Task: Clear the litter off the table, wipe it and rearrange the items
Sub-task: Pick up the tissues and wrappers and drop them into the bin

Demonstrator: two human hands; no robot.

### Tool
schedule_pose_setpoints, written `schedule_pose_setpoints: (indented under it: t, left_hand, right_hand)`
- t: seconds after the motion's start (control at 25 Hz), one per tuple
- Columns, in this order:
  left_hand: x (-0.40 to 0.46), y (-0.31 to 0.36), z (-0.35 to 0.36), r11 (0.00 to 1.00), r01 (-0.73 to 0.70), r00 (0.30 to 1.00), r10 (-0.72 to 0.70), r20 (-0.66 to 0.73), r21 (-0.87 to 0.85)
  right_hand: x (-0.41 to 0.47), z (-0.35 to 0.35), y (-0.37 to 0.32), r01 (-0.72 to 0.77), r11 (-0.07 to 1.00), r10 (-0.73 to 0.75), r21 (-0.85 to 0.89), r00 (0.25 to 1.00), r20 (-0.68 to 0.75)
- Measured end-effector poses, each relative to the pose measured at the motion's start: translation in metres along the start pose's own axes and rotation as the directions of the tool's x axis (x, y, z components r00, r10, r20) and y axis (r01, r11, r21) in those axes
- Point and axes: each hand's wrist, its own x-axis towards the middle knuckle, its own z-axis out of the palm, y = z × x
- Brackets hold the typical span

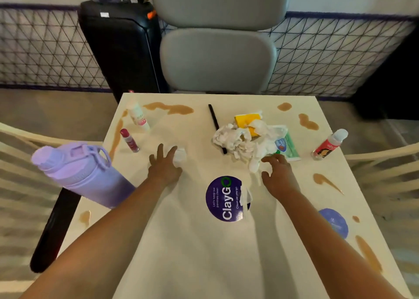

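A white table [192, 242] carries brown spills [169, 108] and litter. My left hand [164, 166] is spread over a small white tissue scrap [180, 154], fingertips touching it. My right hand [277, 176] hovers with curved fingers at the near edge of a pile of crumpled white tissues [240, 140]. In that pile lie a yellow sponge [247, 120] and a green wipes pack [288, 148]. Another tissue scrap [246, 196] lies on the round purple sticker [223, 199]. A black stick [215, 123] lies beside the pile.
A lilac water bottle [84, 174] lies tipped at the table's left edge. Two small bottles, white [138, 117] and dark red [129, 140], are at the far left; a red one [328, 144] at the right. A grey chair [218, 58] stands behind, cream chairs on both sides.
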Motion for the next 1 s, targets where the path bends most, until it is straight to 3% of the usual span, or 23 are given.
schedule_pose_setpoints:
  t: [0.16,0.28,0.36,0.48,0.6,0.8,1.0]
  left_hand:
    - [0.023,0.0,0.013,0.989,-0.017,0.999,0.011,0.043,0.145]
    - [0.028,-0.005,0.026,0.99,-0.047,0.995,0.059,-0.086,0.131]
    - [0.025,-0.007,0.03,0.999,-0.037,0.976,0.032,-0.214,-0.019]
    - [0.015,-0.005,0.031,0.986,-0.01,0.934,-0.05,-0.353,-0.165]
    - [0.003,-0.003,0.035,0.974,0.012,0.916,-0.101,-0.388,-0.225]
    - [-0.01,0.005,0.031,0.894,0.036,0.942,-0.18,-0.283,-0.447]
    - [-0.054,0.026,0.022,0.719,0.012,0.969,-0.179,-0.169,-0.695]
  right_hand:
    - [0.051,0.006,0.002,0.136,0.978,-0.128,-0.159,0.99,0.064]
    - [0.074,0.015,0.007,0.162,0.93,-0.111,-0.33,0.98,0.168]
    - [0.082,0.022,0.014,0.141,0.926,-0.072,-0.351,0.977,0.203]
    - [0.082,0.036,0.021,0.121,0.965,-0.092,-0.234,0.987,0.131]
    - [0.077,0.047,0.024,0.142,0.973,-0.127,-0.183,0.988,0.091]
    - [0.045,0.047,0.022,0.09,0.996,-0.087,0.025,0.993,-0.079]
    - [-0.016,0.036,0.01,0.116,0.97,-0.065,0.212,0.971,-0.232]
